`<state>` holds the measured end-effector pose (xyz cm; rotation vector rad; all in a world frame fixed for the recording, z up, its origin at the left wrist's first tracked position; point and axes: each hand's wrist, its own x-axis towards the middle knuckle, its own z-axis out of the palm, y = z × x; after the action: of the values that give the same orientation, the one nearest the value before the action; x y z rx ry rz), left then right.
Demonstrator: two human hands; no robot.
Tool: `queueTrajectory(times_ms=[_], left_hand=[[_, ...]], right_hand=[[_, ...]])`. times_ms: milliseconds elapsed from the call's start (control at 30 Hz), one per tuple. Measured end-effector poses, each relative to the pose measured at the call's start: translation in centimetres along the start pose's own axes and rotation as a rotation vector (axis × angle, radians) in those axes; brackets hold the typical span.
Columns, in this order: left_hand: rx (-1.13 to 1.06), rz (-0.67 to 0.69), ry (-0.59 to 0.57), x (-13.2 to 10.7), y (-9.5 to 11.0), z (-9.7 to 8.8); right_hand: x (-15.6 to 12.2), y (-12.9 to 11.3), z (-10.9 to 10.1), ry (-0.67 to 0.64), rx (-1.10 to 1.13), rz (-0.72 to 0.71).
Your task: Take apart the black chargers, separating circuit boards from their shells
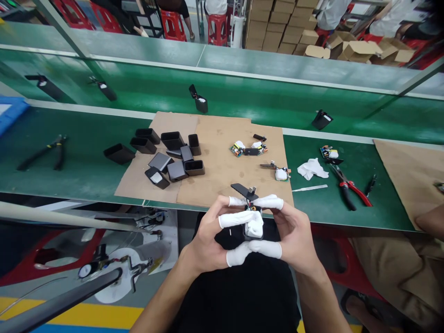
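My left hand (212, 235) and my right hand (294, 231), both with white finger cots on the fingertips, hold a small black charger case (257, 235) between them, in front of the bench edge. White filler sits in its open top, and a black end plate (243, 189) with metal prongs stands out above it. Beyond my hands, a cardboard sheet (215, 185) carries several black plastic cases (176, 170) at the left. Circuit boards with white filler lie at its right: a joined-looking pair (248, 149) and a single board (281, 174).
Red-handled pliers (347, 187), crumpled white tissue (312, 169), a thin white stick (310, 188) and another board (329, 152) lie right. Black-handled pliers (45, 152) lie far left. Filled cases (200, 102) stand along the green belt (149, 88) behind. A co-worker's arm (430, 222) shows at right.
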<state>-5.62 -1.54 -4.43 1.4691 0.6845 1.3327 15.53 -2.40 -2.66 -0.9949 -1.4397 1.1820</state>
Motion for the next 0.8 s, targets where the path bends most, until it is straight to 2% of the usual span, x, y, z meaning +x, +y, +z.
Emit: queueTrajectory(times_ms=[133, 233, 300, 433, 533, 633, 800], left_hand=[[0.043, 0.059, -0.049, -0.1, -0.2, -0.1], [0.002, -0.016, -0.029, -0.4, -0.4, 0.2], [-0.125, -0.136, 0.043, -0.5, -0.5, 0.7], [-0.517, -0.414, 0.332, -0.1, 0.4, 2.2], [-0.815, -0.624, 0.470, 0.6, 1.6, 3.1], [-1.005, -0.716, 0.536, 1.2, 2.4, 3.8], [-1.107, -0.751, 0.613, 1.5, 2.8, 4.5]], right_hand=[[0.0, 0.0, 0.2, 0.015, -0.004, 0.019], [-0.1, 0.1, 0.3, 0.035, -0.038, 0.034], [-0.1, 0.3, 0.3, 0.034, -0.039, 0.045], [-0.3, 0.8, 0.2, 0.068, -0.015, 0.025], [-0.4, 1.2, 0.5, 0.112, -0.054, -0.033], [-0.4, 1.4, 1.1, 0.115, -0.087, -0.084], [0.0, 1.3, 1.7, 0.114, -0.130, -0.132]])
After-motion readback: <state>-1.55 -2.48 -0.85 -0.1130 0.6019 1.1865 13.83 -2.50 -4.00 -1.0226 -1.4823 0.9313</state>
